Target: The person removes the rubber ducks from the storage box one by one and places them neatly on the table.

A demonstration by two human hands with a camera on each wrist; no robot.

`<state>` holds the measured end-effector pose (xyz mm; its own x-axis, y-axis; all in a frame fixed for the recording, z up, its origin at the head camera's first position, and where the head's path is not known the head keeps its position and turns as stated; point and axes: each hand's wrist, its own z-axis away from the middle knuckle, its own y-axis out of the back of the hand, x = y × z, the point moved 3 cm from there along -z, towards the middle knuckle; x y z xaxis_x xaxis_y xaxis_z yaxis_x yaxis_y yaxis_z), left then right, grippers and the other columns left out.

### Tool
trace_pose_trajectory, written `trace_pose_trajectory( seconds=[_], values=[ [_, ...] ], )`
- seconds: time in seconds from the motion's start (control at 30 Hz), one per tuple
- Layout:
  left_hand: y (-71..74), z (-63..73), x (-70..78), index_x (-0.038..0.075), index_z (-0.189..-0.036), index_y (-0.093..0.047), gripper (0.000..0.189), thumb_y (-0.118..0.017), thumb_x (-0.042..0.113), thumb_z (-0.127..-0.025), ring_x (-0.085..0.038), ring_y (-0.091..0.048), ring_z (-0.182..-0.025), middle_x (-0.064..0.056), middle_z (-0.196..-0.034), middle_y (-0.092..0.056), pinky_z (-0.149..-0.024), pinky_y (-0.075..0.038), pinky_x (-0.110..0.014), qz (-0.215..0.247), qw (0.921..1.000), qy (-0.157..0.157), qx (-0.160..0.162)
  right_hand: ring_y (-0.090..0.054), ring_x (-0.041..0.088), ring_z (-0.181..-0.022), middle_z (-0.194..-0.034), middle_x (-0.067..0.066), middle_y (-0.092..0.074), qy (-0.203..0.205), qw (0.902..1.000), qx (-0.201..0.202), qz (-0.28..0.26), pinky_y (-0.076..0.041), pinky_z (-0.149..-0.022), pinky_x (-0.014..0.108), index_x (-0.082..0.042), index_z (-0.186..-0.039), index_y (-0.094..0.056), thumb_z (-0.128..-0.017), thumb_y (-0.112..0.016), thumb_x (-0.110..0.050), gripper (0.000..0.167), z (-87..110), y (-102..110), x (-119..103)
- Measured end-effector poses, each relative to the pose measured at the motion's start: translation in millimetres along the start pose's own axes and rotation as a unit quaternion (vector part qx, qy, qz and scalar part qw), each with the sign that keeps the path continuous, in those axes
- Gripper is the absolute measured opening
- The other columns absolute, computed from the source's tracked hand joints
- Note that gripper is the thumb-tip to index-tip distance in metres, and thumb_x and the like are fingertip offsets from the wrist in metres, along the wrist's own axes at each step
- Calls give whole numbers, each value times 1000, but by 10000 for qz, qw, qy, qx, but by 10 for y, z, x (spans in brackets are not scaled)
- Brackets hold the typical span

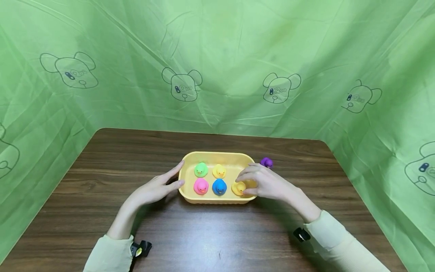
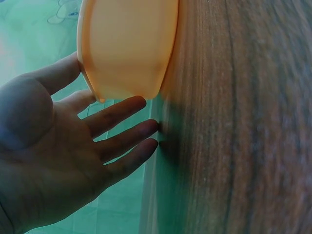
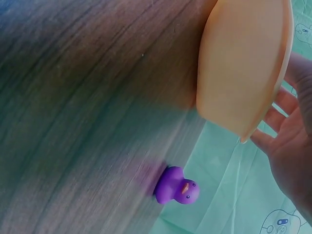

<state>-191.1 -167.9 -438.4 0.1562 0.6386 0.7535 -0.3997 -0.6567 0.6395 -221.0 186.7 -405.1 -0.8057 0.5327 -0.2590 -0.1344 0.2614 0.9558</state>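
A pale yellow plastic tray (image 1: 214, 201) stands on the table with several small rubber ducks in it: green (image 1: 201, 170), yellow (image 1: 219, 171), pink (image 1: 201, 186) and blue (image 1: 219, 187). At the tray's right end my right hand (image 1: 266, 182) reaches over the rim and holds an orange-yellow rubber duck (image 1: 238, 188) low in the tray, between thumb and fingers. The right wrist view hides those fingertips behind the tray wall (image 3: 243, 68). My left hand (image 1: 154, 189) rests against the tray's left end, its fingers (image 2: 122, 114) spread and fairly straight.
A purple rubber duck (image 1: 267, 162) sits on the dark wooden table (image 1: 217, 234), just outside the tray's back right corner. Green cloth (image 1: 224, 45) with printed bear heads hangs behind the table and along both sides.
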Motion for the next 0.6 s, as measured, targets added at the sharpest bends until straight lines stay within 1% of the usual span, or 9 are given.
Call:
trace_pose_trajectory(
  seconds=[0.07,0.17,0.27,0.33,0.37,0.43,0.5,0.53,0.6],
  values=[
    [2,0,-1,29,-166,-17,72,-51,51,-106,-29,-51,-131,-8,-170,-27,-114,-39,-55,8,10000,5,2,-66,19,-113,-110,-6,-78,30,10000,-28,-13,-46,-110,48,-16,-111,-79,-82,-88,-27,33,-7,-6,4],
    [3,-1,-3,28,-166,-17,73,-51,51,-106,-27,-52,-129,-8,-170,-27,-113,-39,-54,14,10000,18,-5,-67,20,-113,-109,-5,-78,109,9999,-50,18,-44,-114,52,-15,-110,-79,-82,-88,-26,31,-18,-11,3],
    [5,-5,-3,28,-166,-17,73,-51,51,-106,-25,-56,-113,-9,-169,-30,-107,-42,-49,-20,10000,35,-32,-68,19,-111,-107,-4,-78,192,9998,-60,56,-42,-115,54,-15,-108,-79,-81,-88,-24,30,-30,-21,6],
    [5,-7,-8,29,-166,-17,73,-51,52,-105,-23,-56,-106,-10,-168,-32,-103,-43,-46,-43,10000,58,-42,-68,19,-110,-107,-4,-78,248,9996,-65,83,-42,-115,55,-15,-107,-79,-81,-88,-23,30,-39,-28,7],
    [5,-8,-10,29,-166,-17,73,-51,52,-105,-22,-56,-104,-10,-168,-32,-102,-43,-46,-47,10000,62,-44,-68,18,-110,-106,-4,-78,267,9996,-69,90,-42,-115,55,-15,-107,-79,-80,-89,-23,30,-42,-31,8],
    [2,-7,-16,30,-166,-17,73,-52,52,-105,-23,-56,-108,-10,-168,-33,-106,-43,-48,-25,10000,56,-38,-69,18,-109,-106,-4,-78,279,9995,-90,76,-41,-115,56,-15,-106,-79,-79,-89,-21,29,-53,-35,7],
    [3,-8,-19,31,-166,-17,73,-52,52,-105,-22,-57,-106,-11,-167,-34,-106,-43,-48,-20,10000,58,-40,-69,18,-109,-106,-4,-78,266,9996,-122,58,-40,-116,56,-14,-106,-79,-79,-89,-20,29,-65,-37,2],
    [3,-9,-20,31,-166,-17,73,-52,52,-105,-22,-57,-105,-11,-167,-35,-105,-43,-48,-20,10000,51,-42,-69,17,-109,-105,-4,-78,253,9996,-137,43,-40,-116,56,-14,-105,-79,-78,-89,-20,29,-70,-39,2],
    [1,-10,-24,32,-166,-16,73,-52,53,-105,-20,-59,-94,-11,-165,-39,-104,-43,-47,5,9999,74,-70,-69,17,-108,-105,-3,-78,228,9996,-171,37,-40,-116,57,-14,-105,-79,-78,-89,-19,29,-79,-44,1]
  ],
)
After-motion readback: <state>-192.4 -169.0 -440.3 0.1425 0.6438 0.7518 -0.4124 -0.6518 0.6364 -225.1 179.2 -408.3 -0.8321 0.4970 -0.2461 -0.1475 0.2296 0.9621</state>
